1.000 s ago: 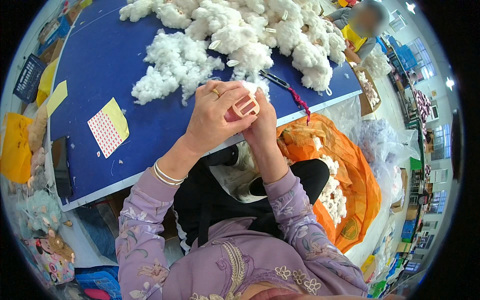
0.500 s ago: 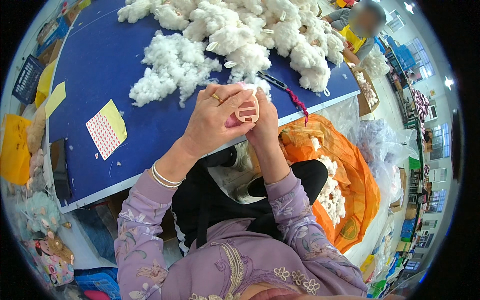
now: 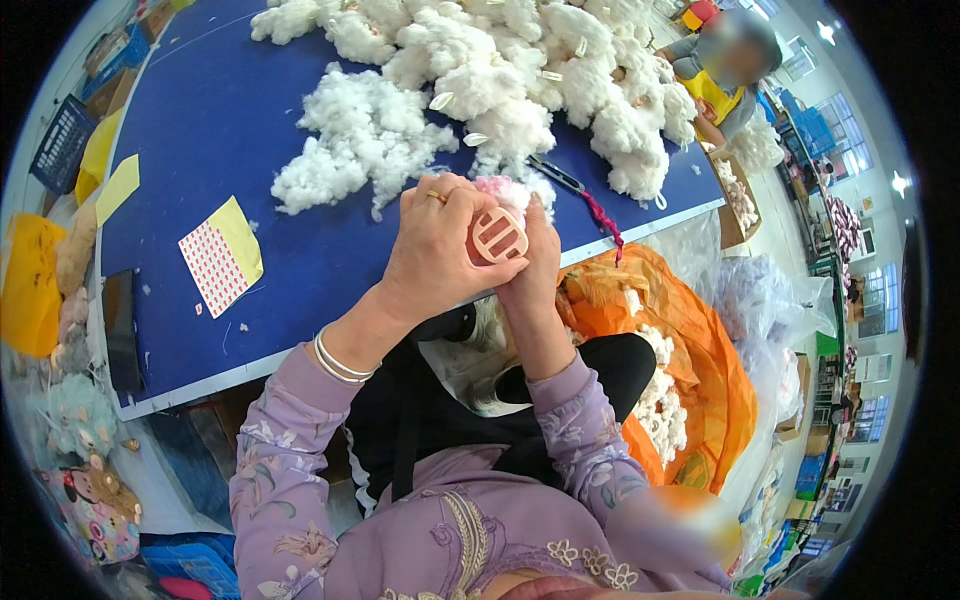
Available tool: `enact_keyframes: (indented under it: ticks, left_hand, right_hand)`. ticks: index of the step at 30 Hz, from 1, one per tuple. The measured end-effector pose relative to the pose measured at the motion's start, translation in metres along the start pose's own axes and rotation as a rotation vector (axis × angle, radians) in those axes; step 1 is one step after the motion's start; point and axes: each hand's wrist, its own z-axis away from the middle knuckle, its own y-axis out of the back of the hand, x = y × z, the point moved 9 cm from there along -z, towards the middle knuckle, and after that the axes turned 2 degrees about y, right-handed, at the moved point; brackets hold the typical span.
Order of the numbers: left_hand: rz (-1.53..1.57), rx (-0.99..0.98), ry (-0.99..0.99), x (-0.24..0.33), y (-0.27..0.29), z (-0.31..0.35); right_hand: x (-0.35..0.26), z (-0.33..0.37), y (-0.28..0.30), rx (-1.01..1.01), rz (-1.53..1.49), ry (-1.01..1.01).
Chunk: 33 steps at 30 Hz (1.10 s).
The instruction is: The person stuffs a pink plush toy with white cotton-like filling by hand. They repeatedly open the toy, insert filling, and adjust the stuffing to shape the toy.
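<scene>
Both hands meet just above the near edge of the blue tabletop and together hold one small thing. The left hand is curled nearly closed, its fingers wrapped over the top and its thumb pressed on a round pink piece with pale bars across its face. The right hand is also closed, gripping from the other side and from below. Between them, a small tuft of pink plush shows above the fingers; how the round piece joins to it I cannot tell, because the fingers hide it.

To do this step well, I judge the thumb should push straight on the middle of the round piece while the right hand holds firm behind it, so the piece sits flat and does not tilt.

Beyond the hands lies a big heap of white stuffing fibre, and a dark thin tool with a red cord is just beyond the right hand. Well to the left of the left hand lies a yellow sheet of red dots. An orange bag with more stuffing is beside the right forearm.
</scene>
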Motion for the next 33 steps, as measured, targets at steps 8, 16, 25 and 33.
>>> enact_keyframes:
  ticks: [8, 16, 25, 33]
  left_hand:
    - [0.018, 0.041, -0.012, -0.002, 0.001, 0.002]
    - [-0.018, 0.012, -0.017, 0.000, 0.000, 0.003]
    - [0.012, -0.005, -0.030, 0.003, -0.003, 0.004]
    - [0.022, 0.003, -0.023, 0.003, -0.002, 0.002]
  right_hand:
    - [0.010, -0.002, -0.003, -0.107, -0.146, -0.068]
    - [0.010, -0.002, -0.001, -0.121, -0.184, -0.072]
    - [0.008, -0.003, 0.004, -0.093, -0.203, -0.095]
    - [0.016, -0.003, 0.006, -0.087, -0.199, -0.166]
